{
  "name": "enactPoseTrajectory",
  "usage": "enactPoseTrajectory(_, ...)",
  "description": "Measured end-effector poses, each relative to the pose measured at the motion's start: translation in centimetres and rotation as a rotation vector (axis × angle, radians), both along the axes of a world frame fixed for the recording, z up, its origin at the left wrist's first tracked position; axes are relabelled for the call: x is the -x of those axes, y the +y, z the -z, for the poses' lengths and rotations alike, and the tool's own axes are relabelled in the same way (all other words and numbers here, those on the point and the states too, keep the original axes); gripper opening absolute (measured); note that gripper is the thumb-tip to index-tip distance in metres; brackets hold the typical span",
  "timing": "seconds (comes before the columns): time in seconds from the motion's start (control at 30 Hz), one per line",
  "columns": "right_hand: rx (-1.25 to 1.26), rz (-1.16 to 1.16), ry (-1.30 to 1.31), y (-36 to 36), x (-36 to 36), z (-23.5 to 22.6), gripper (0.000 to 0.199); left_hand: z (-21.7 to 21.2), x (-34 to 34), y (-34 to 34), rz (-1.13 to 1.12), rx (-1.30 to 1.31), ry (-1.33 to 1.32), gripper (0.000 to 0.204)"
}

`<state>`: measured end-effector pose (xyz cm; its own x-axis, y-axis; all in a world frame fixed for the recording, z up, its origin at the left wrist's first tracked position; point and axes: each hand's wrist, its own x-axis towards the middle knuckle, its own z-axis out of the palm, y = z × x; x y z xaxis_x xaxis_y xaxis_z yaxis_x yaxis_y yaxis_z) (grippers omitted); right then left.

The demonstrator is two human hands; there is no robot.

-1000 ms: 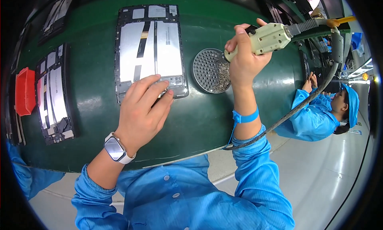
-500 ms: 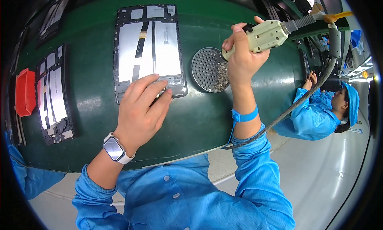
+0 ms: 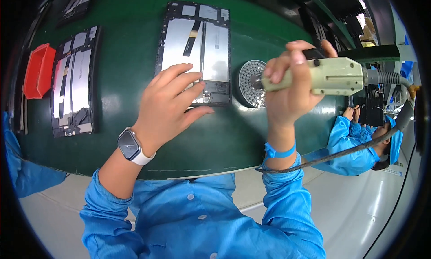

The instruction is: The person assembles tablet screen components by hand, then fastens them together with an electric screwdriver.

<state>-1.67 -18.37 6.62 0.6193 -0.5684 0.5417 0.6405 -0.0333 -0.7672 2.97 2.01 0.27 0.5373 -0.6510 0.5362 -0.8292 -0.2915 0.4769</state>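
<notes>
An opened tablet lies on the green table in front of me, its silver battery plates and black frame facing up. My left hand rests over its lower left part, fingers stretched and thumb apart, hiding that corner. My right hand is wrapped round a pale green electric screwdriver with a black lever. The screwdriver is held nearly level, its tip pointing left over a round screw dish with a perforated surface. The fingers and tool cover part of this dish. Small screws inside are hard to make out.
A second opened tablet lies at left, beside a red plastic bin. Part of another device shows at far left. The screwdriver's grey cable sweeps past my right forearm. At right a co-worker in blue handles something.
My head view has shifted, so the table things sit differently in it. My left fingers have straightened, with the thumb moved outward. The screwdriver has swung to a more level pose over the dish.
</notes>
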Motion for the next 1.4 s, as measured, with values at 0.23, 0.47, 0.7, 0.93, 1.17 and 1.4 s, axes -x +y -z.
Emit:
enactPoseTrajectory(0.23, 0.056, -0.199, 0.109, 4.2, 0.1, 1.8, 0.054, 0.4, -0.1, -0.3, -0.007, 0.029, 0.013, 0.04)
enactPoseTrajectory(0.47, 0.209, -0.179, 0.155, 4.3, 0.3, 2.3, 0.057, 0.6, 0.0, -0.3, -0.023, 0.073, 0.022, 0.033)
enactPoseTrajectory(0.7, 0.346, -0.228, 0.115, 4.2, 0.2, 2.7, 0.061, -0.6, -0.1, -0.6, 0.014, 0.067, 0.128, 0.012)
enactPoseTrajectory(0.93, 0.101, -0.218, 0.07, 3.9, 0.4, 1.9, 0.057, 0.4, 0.4, -1.2, -0.065, 0.09, 0.054, 0.017)
enactPoseTrajectory(1.17, -0.034, -0.088, -0.005, 0.7, 0.8, 1.0, 0.058, -0.5, 0.3, -0.3, 0.092, -0.131, -0.122, 0.038)
enactPoseTrajectory(1.4, 0.096, -0.052, 0.066, 0.5, 0.7, 1.7, 0.061, -0.1, 0.4, -0.2, 0.106, -0.142, -0.179, 0.035)
